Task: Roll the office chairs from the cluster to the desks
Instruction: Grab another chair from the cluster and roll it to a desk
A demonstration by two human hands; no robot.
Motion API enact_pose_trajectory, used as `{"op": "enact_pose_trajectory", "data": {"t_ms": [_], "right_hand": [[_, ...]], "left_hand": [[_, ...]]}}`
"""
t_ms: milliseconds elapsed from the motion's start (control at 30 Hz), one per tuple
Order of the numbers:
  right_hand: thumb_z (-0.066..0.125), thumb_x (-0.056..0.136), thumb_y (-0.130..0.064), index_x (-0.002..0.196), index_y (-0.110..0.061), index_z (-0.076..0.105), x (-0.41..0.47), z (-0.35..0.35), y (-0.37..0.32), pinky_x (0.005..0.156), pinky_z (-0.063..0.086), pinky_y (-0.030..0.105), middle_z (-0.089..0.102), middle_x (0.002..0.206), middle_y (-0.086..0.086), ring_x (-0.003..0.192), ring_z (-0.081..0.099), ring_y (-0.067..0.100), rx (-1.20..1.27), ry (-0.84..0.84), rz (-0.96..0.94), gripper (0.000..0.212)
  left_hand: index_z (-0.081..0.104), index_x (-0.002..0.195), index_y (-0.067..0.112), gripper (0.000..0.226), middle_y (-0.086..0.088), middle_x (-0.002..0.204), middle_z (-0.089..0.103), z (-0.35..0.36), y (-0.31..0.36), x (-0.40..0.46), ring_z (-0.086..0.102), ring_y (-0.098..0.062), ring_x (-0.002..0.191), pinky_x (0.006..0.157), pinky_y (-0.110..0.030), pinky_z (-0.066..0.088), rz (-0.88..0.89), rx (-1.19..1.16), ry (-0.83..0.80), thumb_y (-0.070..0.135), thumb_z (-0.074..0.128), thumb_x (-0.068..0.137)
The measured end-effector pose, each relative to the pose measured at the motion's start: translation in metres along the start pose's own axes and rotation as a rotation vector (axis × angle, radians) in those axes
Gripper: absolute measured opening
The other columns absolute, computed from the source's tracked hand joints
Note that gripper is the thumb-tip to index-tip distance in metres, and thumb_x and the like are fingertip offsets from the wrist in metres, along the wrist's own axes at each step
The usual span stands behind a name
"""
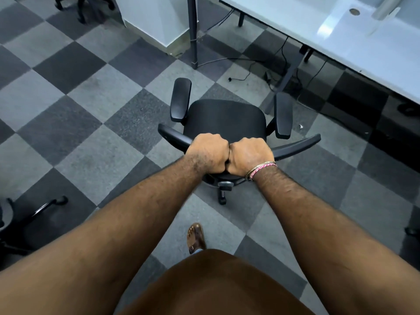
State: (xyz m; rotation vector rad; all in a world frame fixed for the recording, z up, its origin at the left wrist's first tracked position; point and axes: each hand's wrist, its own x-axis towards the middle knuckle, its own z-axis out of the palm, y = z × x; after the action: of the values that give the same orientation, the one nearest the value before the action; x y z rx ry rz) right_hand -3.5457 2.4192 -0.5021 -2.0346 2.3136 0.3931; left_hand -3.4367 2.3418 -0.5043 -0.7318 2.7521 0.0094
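A black office chair (227, 117) with two armrests stands on the checkered carpet in the middle of the view, its seat facing away from me toward the white desk (341, 35) at the upper right. My left hand (208, 153) and my right hand (250, 155) grip the top edge of the chair's backrest (295, 148) side by side, knuckles touching. One caster and part of the base show below my hands. My sandalled foot (196, 237) is behind the chair.
Another chair's base (34, 212) sits at the left edge and a third chair's base (84, 7) at the top left. A dark pole (193, 32) and a white panel stand ahead. Cables (250, 71) lie on the floor under the desk by its legs.
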Motion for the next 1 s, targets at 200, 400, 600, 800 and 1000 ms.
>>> {"op": "enact_pose_trajectory", "data": {"t_ms": [200,400,600,800,1000], "right_hand": [[0.051,0.075,-0.040,0.065,-0.023,0.053,0.079,-0.014,0.021,0.053,0.038,0.029,0.060,0.065,-0.003,0.051,0.048,0.025,0.002,-0.011,0.011,0.020],[0.052,0.074,-0.040,0.066,-0.023,0.051,0.161,-0.024,0.052,0.054,0.037,0.029,0.061,0.067,-0.002,0.052,0.046,0.026,0.009,-0.011,0.021,0.018],[0.052,0.076,-0.037,0.068,-0.024,0.055,0.248,-0.032,0.090,0.056,0.037,0.029,0.065,0.071,-0.001,0.061,0.062,0.028,0.024,0.012,0.040,0.016],[0.052,0.076,-0.036,0.069,-0.023,0.060,0.333,-0.043,0.123,0.055,0.039,0.029,0.066,0.071,-0.001,0.060,0.061,0.027,0.054,0.000,0.055,0.017],[0.052,0.077,-0.034,0.073,-0.023,0.064,0.406,-0.051,0.147,0.057,0.045,0.031,0.068,0.073,0.000,0.065,0.065,0.028,0.120,-0.001,0.106,0.017]], "left_hand": [[0.053,0.074,0.025,0.017,0.008,0.063,0.044,-0.016,-0.053,0.064,0.049,-0.018,0.058,0.060,-0.032,0.045,0.020,0.007,0.000,0.034,0.056,0.088],[0.054,0.076,0.025,0.015,0.008,0.064,0.044,-0.032,-0.102,0.135,0.052,-0.020,0.063,0.062,-0.032,0.045,0.016,-0.012,0.016,0.033,0.056,0.088],[0.054,0.074,0.024,0.016,0.003,0.079,0.066,-0.050,-0.151,0.216,0.051,-0.022,0.063,0.062,-0.033,0.047,0.001,-0.009,0.052,0.033,0.057,0.086],[0.054,0.075,0.023,0.019,0.001,0.080,0.068,-0.075,-0.204,0.290,0.049,-0.021,0.062,0.061,-0.032,0.044,0.048,0.010,0.026,0.036,0.057,0.089],[0.059,0.076,0.024,0.018,0.004,0.070,0.060,-0.094,-0.254,0.359,0.050,-0.019,0.059,0.061,-0.033,0.050,0.101,0.031,-0.010,0.037,0.058,0.088]]}}
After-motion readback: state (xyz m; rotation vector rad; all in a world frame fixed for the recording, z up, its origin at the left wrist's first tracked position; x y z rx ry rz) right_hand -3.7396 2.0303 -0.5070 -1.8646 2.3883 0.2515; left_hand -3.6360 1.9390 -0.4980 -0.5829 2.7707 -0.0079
